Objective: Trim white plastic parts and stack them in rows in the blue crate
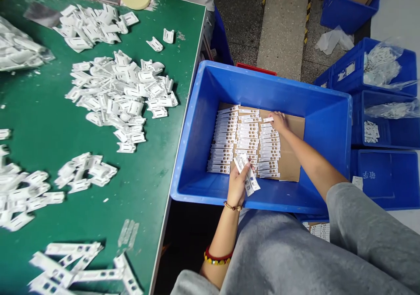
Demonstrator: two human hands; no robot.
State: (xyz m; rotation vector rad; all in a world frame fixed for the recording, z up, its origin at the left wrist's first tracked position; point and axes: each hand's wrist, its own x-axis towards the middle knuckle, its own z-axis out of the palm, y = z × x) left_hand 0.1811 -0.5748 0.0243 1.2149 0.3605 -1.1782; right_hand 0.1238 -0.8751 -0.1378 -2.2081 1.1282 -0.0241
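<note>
My left hand (236, 185) grips a couple of long white plastic strips (251, 182) with square holes, above the near side of a blue bin (262, 78). Deeper in the bin, my right hand (278, 121) has its fingers on one white strip (268, 119) at the far end of the rightmost row. Three rows of similar strips (225, 140) lie side by side on a cardboard sheet (292, 155) at the bin's bottom. My left forearm and hand cover part of the near wall.
To the left, a green table (144, 212) bears heaps of small white curved parts (121, 89) and a pile of longer strips (75, 268). Blue crates (387, 172) with bagged parts (382, 63) stand at the right. A red edge (256, 69) shows behind the bin.
</note>
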